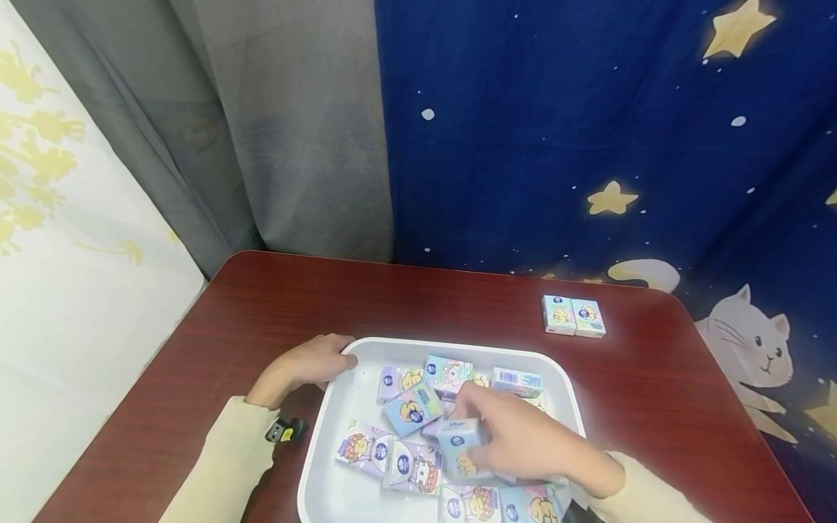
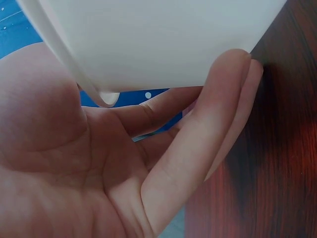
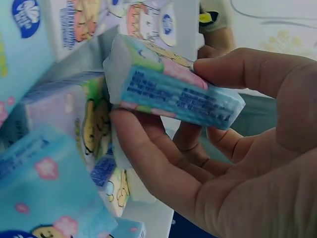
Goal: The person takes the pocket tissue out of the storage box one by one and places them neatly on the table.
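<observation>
A white plastic tray (image 1: 312, 465) holds several small tissue packs in blue and lilac with cartoon prints. My left hand (image 1: 320, 361) grips the tray's far left corner, thumb over the rim and fingers against the outer wall, as the left wrist view shows too. Inside the tray, my right hand (image 1: 516, 432) pinches a blue tissue pack (image 3: 168, 89) between thumb and fingers, tilted above the others. Near it lie another blue pack (image 1: 413, 409) and a lilac pack (image 1: 413, 466). Fingers and pack hide part of the pile.
Two tissue packs (image 1: 574, 317) stand side by side on the reddish-brown table (image 1: 275, 290), beyond the tray's far right corner. Behind the table hang a grey curtain (image 1: 307, 131) and a blue star-print curtain (image 1: 497, 145).
</observation>
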Available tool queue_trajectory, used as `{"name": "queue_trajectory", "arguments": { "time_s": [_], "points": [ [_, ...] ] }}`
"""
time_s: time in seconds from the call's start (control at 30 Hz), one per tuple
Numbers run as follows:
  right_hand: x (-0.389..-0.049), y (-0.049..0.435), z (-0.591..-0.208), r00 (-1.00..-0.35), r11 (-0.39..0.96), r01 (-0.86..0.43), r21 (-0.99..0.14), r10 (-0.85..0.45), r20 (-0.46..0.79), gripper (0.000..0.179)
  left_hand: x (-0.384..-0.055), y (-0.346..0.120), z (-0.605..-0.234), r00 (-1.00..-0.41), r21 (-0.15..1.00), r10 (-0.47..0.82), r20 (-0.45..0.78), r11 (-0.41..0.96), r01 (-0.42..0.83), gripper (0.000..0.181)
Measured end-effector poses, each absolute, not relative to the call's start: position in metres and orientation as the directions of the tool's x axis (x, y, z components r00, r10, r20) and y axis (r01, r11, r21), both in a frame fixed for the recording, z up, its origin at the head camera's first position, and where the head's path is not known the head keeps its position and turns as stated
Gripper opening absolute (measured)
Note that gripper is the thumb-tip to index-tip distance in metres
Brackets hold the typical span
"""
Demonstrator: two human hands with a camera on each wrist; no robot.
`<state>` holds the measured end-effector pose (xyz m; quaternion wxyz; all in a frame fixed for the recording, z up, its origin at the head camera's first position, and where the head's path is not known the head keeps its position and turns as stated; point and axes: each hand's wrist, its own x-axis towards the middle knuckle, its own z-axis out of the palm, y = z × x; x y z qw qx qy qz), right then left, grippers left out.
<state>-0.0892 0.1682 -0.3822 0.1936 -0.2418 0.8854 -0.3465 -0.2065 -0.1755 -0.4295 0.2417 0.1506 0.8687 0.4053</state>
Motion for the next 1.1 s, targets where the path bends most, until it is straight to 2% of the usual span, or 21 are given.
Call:
{"name": "queue_trajectory", "arguments": {
  "time_s": [0.3,0.53,0.7,0.97,1.1],
  "points": [
    [-0.1,0.189,-0.373,-0.781,0.574,-0.229,-0.787,-0.591,-0.204,0.041,-0.206,-0.176,-0.43,-0.838,0.778,0.455,-0.302,0.625,0.059,0.037],
    [-0.105,0.203,-0.372,-0.813,0.589,-0.234,-0.774,-0.555,-0.176,0.039,-0.206,-0.176,-0.429,-0.835,0.78,0.461,-0.301,0.623,0.063,0.036],
    [-0.109,0.211,-0.372,-0.836,0.59,-0.152,-0.793,-0.505,-0.215,0.047,-0.206,-0.176,-0.428,-0.834,0.78,0.463,-0.3,0.622,0.065,0.037],
    [-0.117,0.227,-0.371,-0.886,0.522,-0.07,-0.85,-0.424,-0.188,0.051,-0.204,-0.175,-0.426,-0.835,0.786,0.463,-0.299,0.615,0.06,0.037],
    [-0.122,0.236,-0.371,-0.904,0.447,-0.022,-0.894,-0.391,-0.173,0.052,-0.204,-0.175,-0.426,-0.834,0.792,0.465,-0.296,0.608,0.059,0.037]
  ]
}}
